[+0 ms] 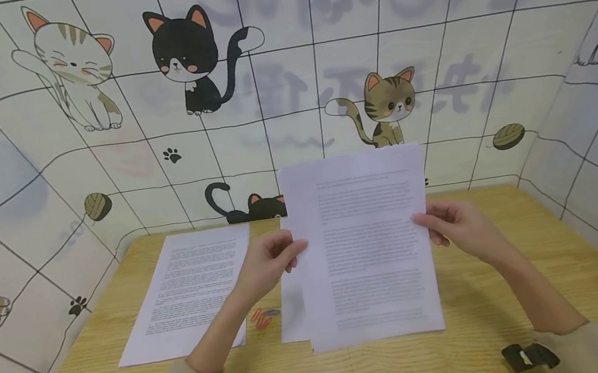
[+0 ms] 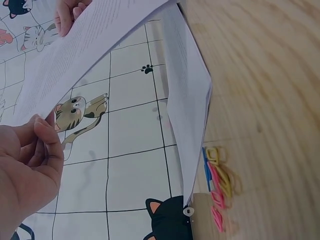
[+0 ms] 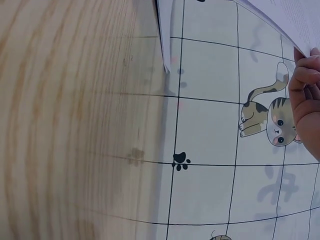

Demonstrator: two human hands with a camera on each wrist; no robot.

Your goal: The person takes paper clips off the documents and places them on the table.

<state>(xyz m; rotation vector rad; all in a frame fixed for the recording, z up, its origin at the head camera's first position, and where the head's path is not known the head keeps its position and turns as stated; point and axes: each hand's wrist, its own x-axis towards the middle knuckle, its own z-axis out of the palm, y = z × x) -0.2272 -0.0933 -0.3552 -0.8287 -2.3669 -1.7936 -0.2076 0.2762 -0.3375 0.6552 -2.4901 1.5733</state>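
My left hand [image 1: 266,265] pinches the left edge of a printed paper sheet [image 1: 370,246] between thumb and fingers. On the opposite edge, my right hand [image 1: 457,226] pinches the same paper, so it stands upright above the table. The print shows faintly; whether more than one sheet is held, I cannot tell. Behind it, partly hidden, more white paper [image 1: 293,311] lies on the table. To the left is a printed stack [image 1: 193,286], partly covered by my left forearm. Coloured paper clips [image 1: 263,318] lie between the two; the left wrist view shows pink, yellow and blue clips [image 2: 217,180].
The wooden table [image 1: 495,324] reaches back to a wall [image 1: 292,131] covered with a grid and cartoon cats. Side walls with the same pattern rise at left and right. Dark wrist straps [image 1: 530,357] sit at both sleeves.
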